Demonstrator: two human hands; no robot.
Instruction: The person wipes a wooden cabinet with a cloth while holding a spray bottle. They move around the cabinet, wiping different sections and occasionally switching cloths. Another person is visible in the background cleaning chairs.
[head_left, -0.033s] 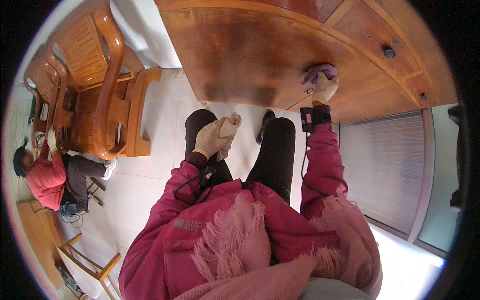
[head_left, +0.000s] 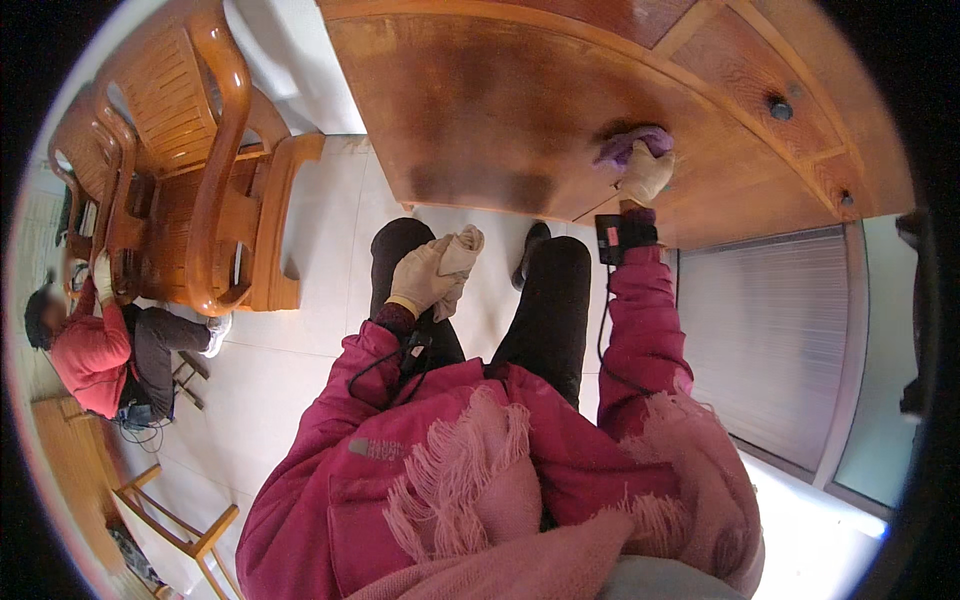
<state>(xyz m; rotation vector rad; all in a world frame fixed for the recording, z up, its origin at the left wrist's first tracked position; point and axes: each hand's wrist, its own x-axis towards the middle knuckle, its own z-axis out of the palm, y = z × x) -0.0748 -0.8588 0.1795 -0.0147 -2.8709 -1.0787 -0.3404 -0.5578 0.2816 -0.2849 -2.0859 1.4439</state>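
My right hand (head_left: pixel 645 177), in a pale glove, presses a purple cloth (head_left: pixel 632 145) flat against the reddish-brown wooden cabinet (head_left: pixel 470 90). The cloth bunches out past the fingers on the left. My left hand (head_left: pixel 420 275), gloved too, rests over my left knee. Its fingers are wrapped round a folded beige cloth (head_left: pixel 460 252), apart from the cabinet. Two dark knobs show on the cabinet; the nearer one to the cloth is a black knob (head_left: pixel 779 107).
Wooden slatted armchairs (head_left: pixel 190 200) stand at the left. A person (head_left: pixel 95 350) in a red top sits beside them, a gloved hand on a chair. A small wooden stool frame (head_left: pixel 190 535) is at the lower left. A ribbed grey panel (head_left: pixel 770 350) stands at the right.
My right hand and the purple cloth have shifted slightly left across the wood. My left hand with the beige cloth has stayed put.
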